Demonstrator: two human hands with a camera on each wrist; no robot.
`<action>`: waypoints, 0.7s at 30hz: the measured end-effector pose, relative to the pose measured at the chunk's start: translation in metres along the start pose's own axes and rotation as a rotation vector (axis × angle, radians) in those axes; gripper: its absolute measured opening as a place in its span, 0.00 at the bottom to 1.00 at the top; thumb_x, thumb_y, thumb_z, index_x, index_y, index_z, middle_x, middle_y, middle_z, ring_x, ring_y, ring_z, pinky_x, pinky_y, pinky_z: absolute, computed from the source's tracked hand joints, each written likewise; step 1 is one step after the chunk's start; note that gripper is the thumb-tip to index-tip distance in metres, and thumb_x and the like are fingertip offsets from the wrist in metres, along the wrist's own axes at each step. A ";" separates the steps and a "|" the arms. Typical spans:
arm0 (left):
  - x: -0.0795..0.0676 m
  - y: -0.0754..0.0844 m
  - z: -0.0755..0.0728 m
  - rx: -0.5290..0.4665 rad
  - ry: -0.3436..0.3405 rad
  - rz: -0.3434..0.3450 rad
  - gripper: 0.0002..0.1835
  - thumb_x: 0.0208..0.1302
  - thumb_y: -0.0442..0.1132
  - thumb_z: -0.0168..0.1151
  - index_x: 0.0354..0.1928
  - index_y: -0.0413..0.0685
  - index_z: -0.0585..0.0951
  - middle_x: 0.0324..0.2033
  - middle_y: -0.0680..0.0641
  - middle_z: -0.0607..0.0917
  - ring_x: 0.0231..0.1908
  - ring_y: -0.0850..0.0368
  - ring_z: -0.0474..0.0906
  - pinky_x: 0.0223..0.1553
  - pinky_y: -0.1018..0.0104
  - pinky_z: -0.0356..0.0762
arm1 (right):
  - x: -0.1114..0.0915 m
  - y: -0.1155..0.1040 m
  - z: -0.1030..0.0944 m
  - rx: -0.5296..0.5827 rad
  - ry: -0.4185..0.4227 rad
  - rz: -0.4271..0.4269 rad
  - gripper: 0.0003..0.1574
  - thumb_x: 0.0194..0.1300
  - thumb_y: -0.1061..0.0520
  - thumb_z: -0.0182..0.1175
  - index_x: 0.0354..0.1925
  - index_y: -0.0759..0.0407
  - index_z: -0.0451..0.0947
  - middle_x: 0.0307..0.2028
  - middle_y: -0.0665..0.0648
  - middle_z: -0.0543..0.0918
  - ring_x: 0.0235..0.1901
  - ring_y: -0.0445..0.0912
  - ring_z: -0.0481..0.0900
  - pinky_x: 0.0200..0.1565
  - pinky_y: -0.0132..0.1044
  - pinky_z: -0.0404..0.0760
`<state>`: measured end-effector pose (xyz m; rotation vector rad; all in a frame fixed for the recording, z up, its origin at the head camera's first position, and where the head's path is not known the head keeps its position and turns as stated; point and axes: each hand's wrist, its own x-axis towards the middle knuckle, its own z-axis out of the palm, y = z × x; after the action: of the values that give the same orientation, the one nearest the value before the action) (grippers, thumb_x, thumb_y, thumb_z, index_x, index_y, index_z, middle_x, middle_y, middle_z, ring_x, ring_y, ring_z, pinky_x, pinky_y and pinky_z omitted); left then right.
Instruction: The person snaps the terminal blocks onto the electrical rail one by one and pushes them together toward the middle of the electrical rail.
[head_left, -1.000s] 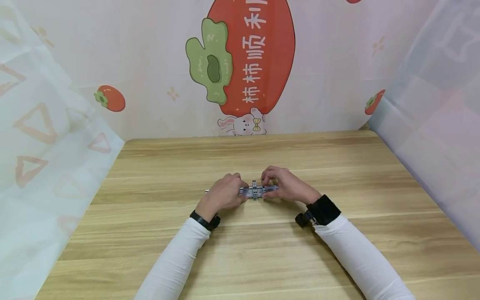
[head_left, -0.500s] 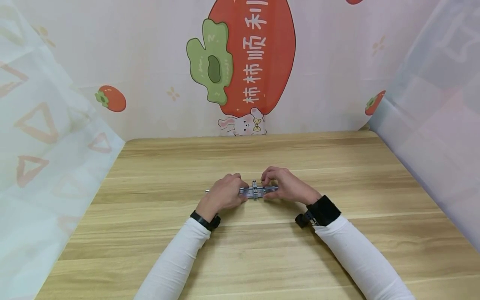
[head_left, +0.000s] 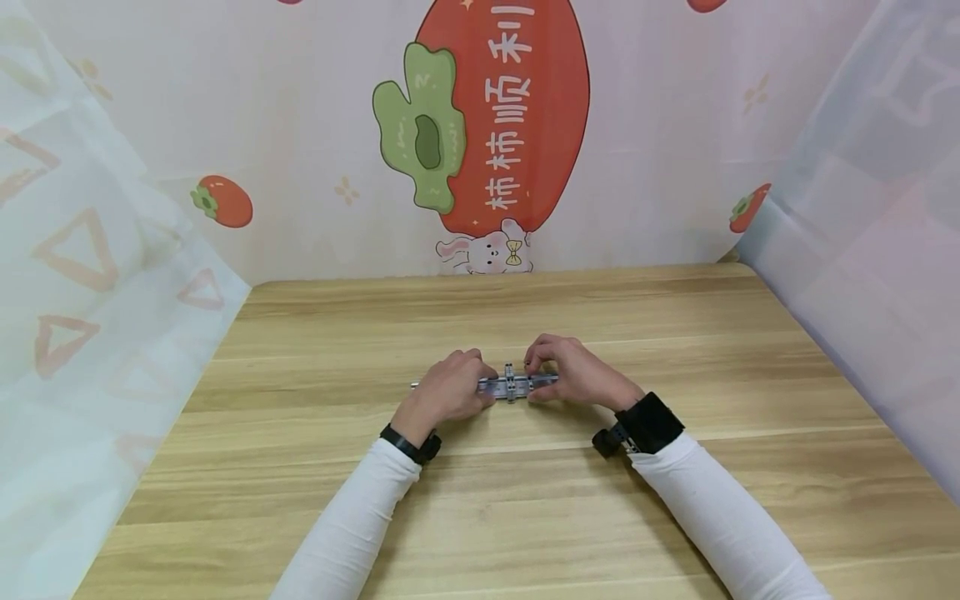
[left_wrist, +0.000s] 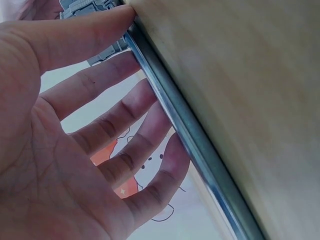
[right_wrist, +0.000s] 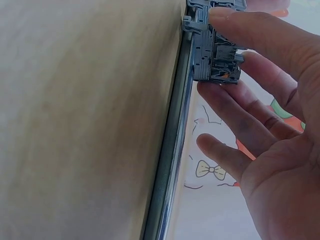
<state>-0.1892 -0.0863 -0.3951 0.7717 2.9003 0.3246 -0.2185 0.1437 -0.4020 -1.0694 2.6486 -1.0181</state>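
Note:
A metal DIN rail (head_left: pixel 491 387) lies crosswise on the wooden table. My left hand (head_left: pixel 452 387) holds it near its left part, thumb on the near edge and fingertips along the far edge of the rail (left_wrist: pixel 195 145) in the left wrist view. One grey terminal block (head_left: pixel 510 385) sits across the rail between my hands. Just to its right my right hand (head_left: pixel 576 372) pinches another grey terminal block (right_wrist: pixel 215 57), thumb at one end and fingers at the other. In the right wrist view this block stands on the rail (right_wrist: pixel 167 160).
The wooden table (head_left: pixel 480 500) stretches around the hands on all sides. A white cloth printed with persimmons (head_left: pixel 300 125) hangs behind the table's back edge, and pale sheets hang at the left (head_left: pixel 82 375) and right (head_left: pixel 877 250).

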 end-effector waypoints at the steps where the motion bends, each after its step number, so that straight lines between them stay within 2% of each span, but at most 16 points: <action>1: 0.000 0.000 0.000 -0.001 0.001 0.001 0.20 0.55 0.49 0.64 0.50 0.54 0.81 0.37 0.53 0.73 0.35 0.58 0.67 0.33 0.66 0.66 | 0.000 0.000 0.000 0.000 0.002 -0.002 0.16 0.43 0.51 0.73 0.33 0.50 0.80 0.42 0.45 0.74 0.43 0.41 0.72 0.49 0.43 0.70; 14: -0.001 0.000 -0.001 -0.006 0.010 0.015 0.19 0.54 0.48 0.65 0.49 0.53 0.81 0.37 0.52 0.74 0.35 0.57 0.67 0.33 0.66 0.66 | 0.000 0.002 0.000 0.005 0.015 -0.002 0.18 0.41 0.50 0.73 0.33 0.47 0.80 0.41 0.43 0.75 0.43 0.39 0.72 0.49 0.43 0.70; 21: -0.001 -0.001 0.000 0.005 0.027 0.028 0.19 0.55 0.49 0.64 0.49 0.53 0.81 0.37 0.53 0.75 0.35 0.58 0.67 0.33 0.67 0.66 | 0.000 0.001 -0.001 0.023 0.014 -0.042 0.20 0.41 0.51 0.74 0.34 0.50 0.79 0.38 0.46 0.77 0.42 0.47 0.75 0.47 0.44 0.71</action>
<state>-0.1884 -0.0877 -0.3954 0.8152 2.9190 0.3337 -0.2199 0.1449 -0.4017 -1.1222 2.6299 -1.0651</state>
